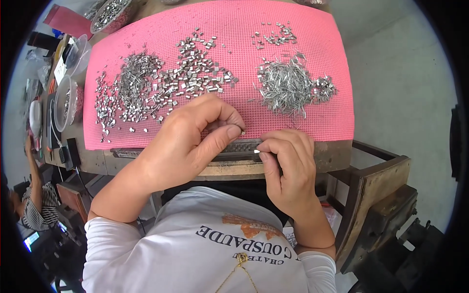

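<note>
My left hand (183, 139) is closed in a pinch over the front of the pink mat, with a tiny shiny metal piece (243, 132) at its thumb and fingertip. To its right, my right hand (292, 166) pinches a small bright piece (257, 151), too small to name. Under both hands lies a long dark slotted bar (234, 150) at the table's front edge. Beyond my left hand, small silver metal blocks (195, 68) are spread loosely. A heap of thin metal pins (283, 85) lies past my right hand.
The pink textured mat (234, 29) covers most of the wooden table (234, 168). Mixed small metal parts (139, 75) lie at left. Clear tubs (66, 102) and a bowl of metal parts (110, 14) stand along the left side. Another person's striped sleeve (41, 210) shows far left.
</note>
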A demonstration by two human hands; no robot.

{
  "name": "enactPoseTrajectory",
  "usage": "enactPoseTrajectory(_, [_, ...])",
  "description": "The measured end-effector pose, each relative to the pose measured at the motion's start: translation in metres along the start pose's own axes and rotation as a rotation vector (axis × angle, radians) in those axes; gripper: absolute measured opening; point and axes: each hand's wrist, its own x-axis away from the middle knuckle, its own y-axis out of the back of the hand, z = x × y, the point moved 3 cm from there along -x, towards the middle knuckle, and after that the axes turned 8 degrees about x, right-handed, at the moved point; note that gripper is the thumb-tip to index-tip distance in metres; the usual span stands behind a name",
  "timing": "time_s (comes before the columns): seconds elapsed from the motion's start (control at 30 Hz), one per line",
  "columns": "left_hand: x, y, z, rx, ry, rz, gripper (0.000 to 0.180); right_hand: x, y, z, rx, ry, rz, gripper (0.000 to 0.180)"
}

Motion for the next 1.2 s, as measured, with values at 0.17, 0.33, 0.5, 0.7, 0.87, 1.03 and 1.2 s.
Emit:
enactPoseTrajectory(0.17, [0.012,-0.006,0.002,-0.062,0.02,0.005,0.011,0.002,-0.002,0.0,0.021,0.008,-0.019,0.025])
enactPoseTrajectory(0.33, [0.025,-0.019,0.005,-0.38,-0.209,-0.008,0.021,0.004,-0.007,0.001,0.055,0.039,-0.045,0.027])
enactPoseTrajectory(0.5, [0.027,-0.036,0.008,-0.602,-0.372,-0.119,0.023,0.004,-0.008,0.004,0.152,0.076,-0.071,0.028])
enactPoseTrajectory(0.7, [0.03,-0.047,0.004,-0.738,-0.381,-0.193,0.032,0.005,-0.007,0.011,0.31,0.141,-0.094,0.021])
enactPoseTrajectory(0.87, [0.028,-0.043,0.002,-0.636,-0.353,-0.19,0.031,0.004,0.003,0.011,0.279,0.153,-0.093,0.021])
enactPoseTrajectory(1.03, [0.021,-0.027,-0.005,-0.482,-0.258,-0.145,0.027,-0.013,0.021,0.0,0.077,0.08,-0.014,0.025])
enactPoseTrajectory(1.2, [-0.027,0.011,-0.009,-0.418,-0.14,-0.18,0.025,-0.061,0.04,-0.031,0.197,0.018,-0.135,0.018])
